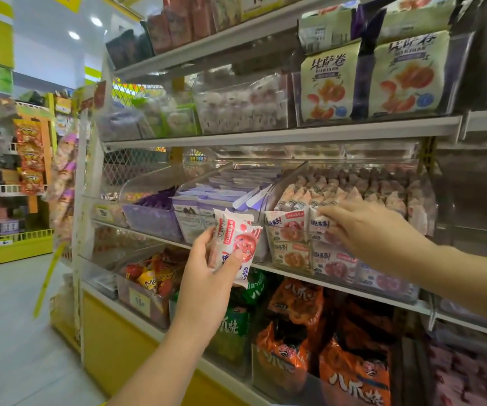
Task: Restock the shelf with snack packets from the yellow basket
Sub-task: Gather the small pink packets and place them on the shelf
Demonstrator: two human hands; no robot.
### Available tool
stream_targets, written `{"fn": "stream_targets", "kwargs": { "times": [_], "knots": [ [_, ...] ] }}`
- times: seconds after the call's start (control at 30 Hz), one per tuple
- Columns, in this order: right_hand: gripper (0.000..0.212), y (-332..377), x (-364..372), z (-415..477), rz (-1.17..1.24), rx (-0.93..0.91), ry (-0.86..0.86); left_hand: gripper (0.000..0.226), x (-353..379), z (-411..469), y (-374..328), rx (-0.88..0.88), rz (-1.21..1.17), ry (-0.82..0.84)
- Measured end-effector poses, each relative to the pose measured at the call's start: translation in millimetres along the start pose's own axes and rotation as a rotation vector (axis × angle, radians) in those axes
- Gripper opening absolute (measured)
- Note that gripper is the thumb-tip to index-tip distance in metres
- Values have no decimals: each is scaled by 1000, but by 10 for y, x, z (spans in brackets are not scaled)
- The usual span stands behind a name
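While left hand (207,271) grips snack packets (238,243) before shelf (342,289), right hand (367,228) pinches packet (316,225) in clear bin (290,254).

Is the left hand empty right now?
No, the left hand grips a small bunch of white-and-red snack packets, with its thumb pressed across their fronts.

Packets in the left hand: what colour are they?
The packets are white with red and blue print, seen best in the head view.
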State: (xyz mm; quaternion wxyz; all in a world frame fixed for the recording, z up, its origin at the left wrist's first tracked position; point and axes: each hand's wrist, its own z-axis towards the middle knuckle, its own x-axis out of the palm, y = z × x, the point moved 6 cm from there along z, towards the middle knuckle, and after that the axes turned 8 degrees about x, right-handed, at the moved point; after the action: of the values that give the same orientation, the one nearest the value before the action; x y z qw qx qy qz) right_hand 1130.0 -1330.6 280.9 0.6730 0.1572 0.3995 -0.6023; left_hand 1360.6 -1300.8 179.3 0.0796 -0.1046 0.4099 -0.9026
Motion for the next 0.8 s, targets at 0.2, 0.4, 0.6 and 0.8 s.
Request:
{"fn": "stream_targets", "kwargs": {
  "times": [0.2, 0.4, 0.6, 0.8],
  "knots": [
    [62, 93, 224, -63, -108, -35, 322, 49, 247, 115, -151, 64, 6, 83],
    [61, -296, -743, 46, 637, -9, 194, 43, 699, 389, -645, 215, 107, 380],
    [89, -488, -1081, -130, 620, -52, 210, 41, 1521, 564, -1034, 258, 113, 669],
    [57, -783, -984, -168, 435, 61, 159, 60, 1992, 542, -973, 255, 234, 880]
  ]
}}
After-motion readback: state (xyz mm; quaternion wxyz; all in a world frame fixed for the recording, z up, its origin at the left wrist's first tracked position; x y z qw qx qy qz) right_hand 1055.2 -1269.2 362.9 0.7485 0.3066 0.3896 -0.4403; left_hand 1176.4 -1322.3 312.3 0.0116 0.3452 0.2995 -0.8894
